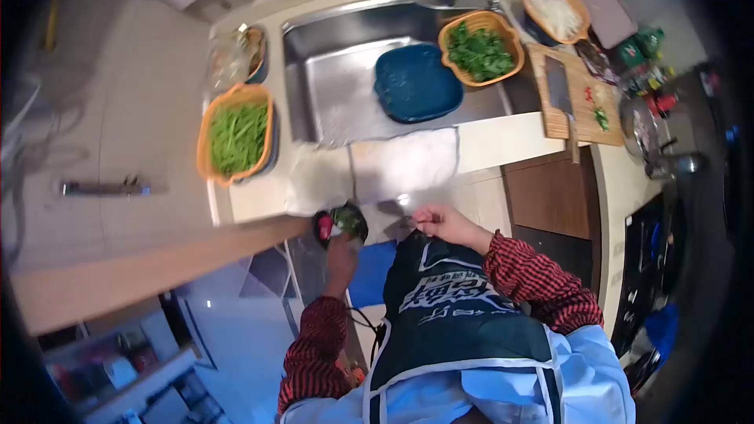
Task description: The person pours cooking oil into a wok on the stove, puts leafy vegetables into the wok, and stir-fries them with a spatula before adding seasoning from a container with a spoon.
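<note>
My left hand (342, 257) is low at the near side of the counter, over a dark round container (363, 224) with something red and green in it; its fingers are blurred. In front of the dark apron (440, 283), my right hand (444, 224) has its fingers bent together, and whatever they hold is too small to name. A pale cloth (404, 163) lies along the sink's front edge, just beyond both hands.
The metal sink (330, 94) holds a blue basin (418, 82) and an orange basket of leafy greens (481, 51). Green stalks fill another basket (238, 135) at left. A knife (559, 88) rests on the cutting board (585, 122) at right.
</note>
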{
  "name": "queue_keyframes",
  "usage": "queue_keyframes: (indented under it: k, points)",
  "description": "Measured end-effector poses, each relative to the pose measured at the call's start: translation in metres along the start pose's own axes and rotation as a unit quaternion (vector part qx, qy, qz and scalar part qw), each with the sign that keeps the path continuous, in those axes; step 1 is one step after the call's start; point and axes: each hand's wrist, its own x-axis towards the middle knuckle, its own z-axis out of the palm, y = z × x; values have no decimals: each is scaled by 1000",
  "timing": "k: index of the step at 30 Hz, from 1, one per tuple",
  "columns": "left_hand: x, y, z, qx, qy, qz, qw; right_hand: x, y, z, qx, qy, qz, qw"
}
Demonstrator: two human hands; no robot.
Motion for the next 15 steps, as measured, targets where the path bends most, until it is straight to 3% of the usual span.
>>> queue_keyframes:
  k: [1,2,5,7,9,11,13,15]
  points:
    - [3,-9,-1,-42,64,23,997,-1,2,-11,-99,35,-11,994]
    - [8,-22,3,-27,62,13,998,-3,5,-24,-197,71,-18,978]
    - [18,-94,35,11,-35,-19,999,-22,16,-61,-86,93,44,991]
    - [21,-89,19,204,-55,-33,977,-42,19,-81,-110,151,28,982]
    - [28,-122,21,213,-166,-167,948,-67,31,-103,-138,213,25,967]
    - [36,-163,32,255,-227,-189,921,-93,45,-125,-104,256,32,961]
    - [44,-217,47,354,-306,-89,880,-119,58,-138,-87,305,86,944]
    - [58,-212,43,384,-346,-49,855,-142,81,-150,-96,340,77,932]
